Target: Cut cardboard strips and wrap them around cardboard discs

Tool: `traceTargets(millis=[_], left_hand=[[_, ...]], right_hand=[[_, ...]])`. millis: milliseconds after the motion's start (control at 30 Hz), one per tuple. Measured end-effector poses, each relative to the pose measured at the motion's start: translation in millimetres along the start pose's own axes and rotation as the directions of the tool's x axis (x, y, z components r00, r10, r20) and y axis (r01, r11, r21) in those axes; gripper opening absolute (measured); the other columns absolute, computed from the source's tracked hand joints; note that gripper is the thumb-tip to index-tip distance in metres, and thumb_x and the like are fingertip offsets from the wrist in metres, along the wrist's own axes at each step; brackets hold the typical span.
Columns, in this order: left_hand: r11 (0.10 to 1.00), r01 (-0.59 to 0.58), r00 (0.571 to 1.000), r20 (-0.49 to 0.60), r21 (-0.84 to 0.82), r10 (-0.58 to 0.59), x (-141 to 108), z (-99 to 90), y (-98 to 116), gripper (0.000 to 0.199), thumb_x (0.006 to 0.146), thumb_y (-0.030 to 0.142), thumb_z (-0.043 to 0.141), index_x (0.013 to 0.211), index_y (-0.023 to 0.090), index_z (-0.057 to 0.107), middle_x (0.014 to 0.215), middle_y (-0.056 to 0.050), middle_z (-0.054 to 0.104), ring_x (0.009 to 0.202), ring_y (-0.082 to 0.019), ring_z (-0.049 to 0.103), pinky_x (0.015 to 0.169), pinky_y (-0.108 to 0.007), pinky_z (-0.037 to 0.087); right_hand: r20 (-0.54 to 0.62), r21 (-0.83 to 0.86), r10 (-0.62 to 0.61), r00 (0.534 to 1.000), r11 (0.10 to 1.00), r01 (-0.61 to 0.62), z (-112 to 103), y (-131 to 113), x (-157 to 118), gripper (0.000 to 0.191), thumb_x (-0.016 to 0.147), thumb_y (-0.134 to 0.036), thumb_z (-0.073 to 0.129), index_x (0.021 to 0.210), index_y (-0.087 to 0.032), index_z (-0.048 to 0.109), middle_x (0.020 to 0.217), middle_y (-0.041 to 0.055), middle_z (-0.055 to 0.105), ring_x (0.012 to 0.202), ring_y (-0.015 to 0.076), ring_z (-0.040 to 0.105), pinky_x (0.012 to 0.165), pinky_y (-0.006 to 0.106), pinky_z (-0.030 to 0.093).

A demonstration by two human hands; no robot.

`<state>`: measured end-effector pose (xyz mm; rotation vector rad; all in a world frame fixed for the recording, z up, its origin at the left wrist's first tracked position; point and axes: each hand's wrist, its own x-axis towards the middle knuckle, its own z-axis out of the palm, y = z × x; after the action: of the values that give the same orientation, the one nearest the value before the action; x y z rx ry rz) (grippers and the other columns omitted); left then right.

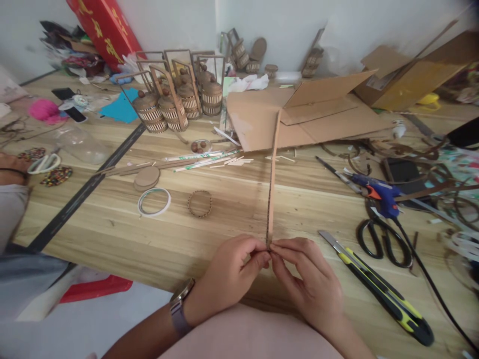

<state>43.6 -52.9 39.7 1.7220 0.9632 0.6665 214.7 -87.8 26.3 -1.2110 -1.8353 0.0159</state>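
Both my hands meet at the near end of a long, narrow cardboard strip (273, 184). The strip runs away from me, and its far end reaches over a large cardboard sheet (254, 114). My left hand (237, 262) pinches the strip's near end between thumb and fingers. My right hand (309, 274) pinches the same end from the other side. To the left lie a small corrugated ring (199, 215), a white tape roll (141, 207) and round cardboard discs (146, 178).
On the right lie a yellow-black utility knife (381, 289), black-handled scissors (368, 243) and a blue glue gun (385, 194) with a trailing cord. Handled bamboo lanterns (174, 112) stand at the back. At the left edge another person's hand (13, 167) is near white-handled scissors (45, 163).
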Motion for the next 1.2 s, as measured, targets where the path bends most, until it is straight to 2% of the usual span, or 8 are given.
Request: traceTargets(millis=[200, 467, 567, 733, 833, 1033, 1200], left_hand=[[0.997, -0.066, 0.998, 0.005, 0.03, 0.066, 1, 0.8, 3, 0.019, 0.096, 0.021, 0.051, 0.081, 0.017, 0.062, 0.077, -0.001, 0.063, 0.075, -0.014, 0.058, 0.07, -0.024, 0.043], [0.99, -0.135, 0.99, 0.035, 0.042, 0.133, 3, -2.0, 4, 0.019, 0.096, 0.021, 0.048, 0.083, 0.018, 0.061, 0.079, -0.002, 0.063, 0.076, -0.015, 0.057, 0.072, -0.026, 0.044], [0.993, -0.108, 0.994, 0.034, 0.05, 0.106, 4, -2.2, 5, 0.017, 0.095, 0.021, 0.049, 0.083, 0.018, 0.061, 0.079, -0.002, 0.063, 0.076, -0.015, 0.057, 0.072, -0.026, 0.044], [0.998, -0.033, 0.999, 0.038, 0.056, 0.031, 5, -1.1, 4, 0.021, 0.096, 0.032, 0.053, 0.083, 0.018, 0.062, 0.08, -0.002, 0.064, 0.076, -0.016, 0.058, 0.071, -0.026, 0.043], [0.998, -0.025, 0.999, 0.025, 0.062, 0.023, 5, 0.2, 2, 0.024, 0.098, 0.031, 0.049, 0.082, 0.018, 0.062, 0.079, -0.002, 0.064, 0.076, -0.016, 0.058, 0.07, -0.026, 0.042], [0.999, -0.037, 0.999, 0.016, 0.027, 0.037, 4, 1.2, 1, 0.027, 0.098, 0.023, 0.045, 0.077, 0.018, 0.059, 0.075, -0.001, 0.063, 0.074, -0.015, 0.058, 0.071, -0.025, 0.042], [0.993, -0.106, 0.994, 0.038, 0.048, 0.104, 5, -0.6, 0, 0.024, 0.099, 0.02, 0.043, 0.078, 0.018, 0.056, 0.077, -0.001, 0.061, 0.075, -0.015, 0.056, 0.074, -0.025, 0.042]], right_hand=[[-0.028, -0.004, 0.022, 0.999, 1.0, -0.022, 0, -2, 2, 0.016, 0.085, -0.01, 0.063, 0.093, -0.024, 0.064, 0.082, 0.002, 0.07, 0.074, 0.0154, 0.067, 0.064, 0.029, 0.056], [0.021, 0.128, 0.226, 0.974, 0.966, -0.227, -2, -2, 7, 0.014, 0.085, -0.012, 0.057, 0.079, -0.024, 0.061, 0.071, -0.0006, 0.067, 0.064, 0.0138, 0.066, 0.055, 0.025, 0.053], [0.034, 0.189, 0.274, 0.961, 0.943, -0.275, -1, -2, 7, 0.015, 0.088, -0.012, 0.055, 0.078, -0.024, 0.059, 0.07, -0.0003, 0.066, 0.064, 0.0139, 0.066, 0.055, 0.025, 0.054], [-0.017, 0.021, 0.12, 0.993, 0.993, -0.12, -1, -1, 3, 0.012, 0.087, -0.013, 0.062, 0.091, -0.024, 0.066, 0.086, 0.0035, 0.067, 0.077, 0.0158, 0.066, 0.064, 0.028, 0.056], [-0.003, -0.005, 0.06, 0.998, 0.998, -0.06, 0, -1, 0, 0.018, 0.088, -0.011, 0.061, 0.098, -0.024, 0.065, 0.091, 0.0045, 0.068, 0.083, 0.0173, 0.067, 0.07, 0.031, 0.057], [0.041, -0.025, 0.026, 0.999, 0.999, -0.025, 3, 1, -2, 0.019, 0.088, -0.009, 0.059, 0.101, -0.023, 0.063, 0.093, 0.0043, 0.072, 0.086, 0.0171, 0.068, 0.075, 0.032, 0.055], [0.032, -0.001, 0.052, 0.998, 0.999, -0.052, -2, 0, 2, 0.015, 0.088, -0.012, 0.058, 0.096, -0.024, 0.063, 0.086, 0.0023, 0.072, 0.079, 0.0161, 0.069, 0.069, 0.029, 0.055]])
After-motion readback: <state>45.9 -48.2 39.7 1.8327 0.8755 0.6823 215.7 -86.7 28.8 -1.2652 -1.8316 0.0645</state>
